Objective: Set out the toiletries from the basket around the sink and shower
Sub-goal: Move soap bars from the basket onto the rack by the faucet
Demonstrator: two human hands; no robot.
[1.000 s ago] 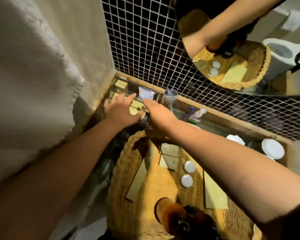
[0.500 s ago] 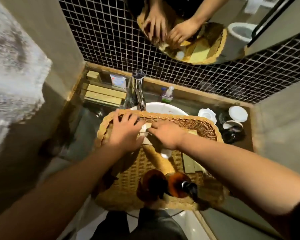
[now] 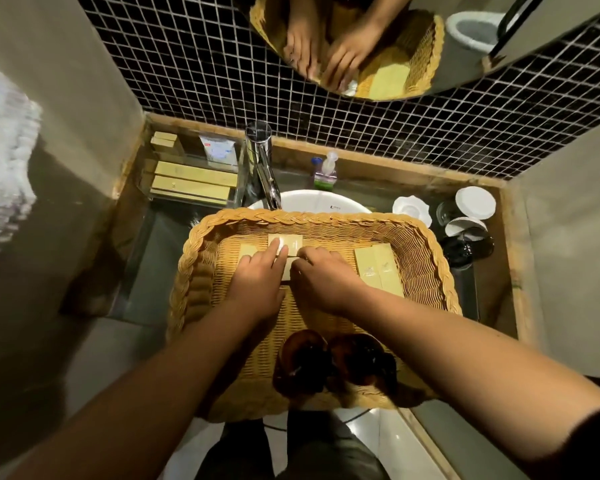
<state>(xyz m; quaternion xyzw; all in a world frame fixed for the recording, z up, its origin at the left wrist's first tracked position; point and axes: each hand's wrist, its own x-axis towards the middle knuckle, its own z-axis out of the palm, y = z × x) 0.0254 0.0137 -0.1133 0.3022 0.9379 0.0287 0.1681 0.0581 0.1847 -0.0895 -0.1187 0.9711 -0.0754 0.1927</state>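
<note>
Both hands [image 3: 293, 277] touch upright packet [image 3: 285, 244] (basket [image 3: 426, 254]).

Your single head camera looks steeply down, close above the basket [image 3: 312, 216] resting over the sink [image 3: 309, 200].

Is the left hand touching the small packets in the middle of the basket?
Touching. The head view shows the left hand lying with its fingertips pressed flat on the small packets in the basket.
</note>
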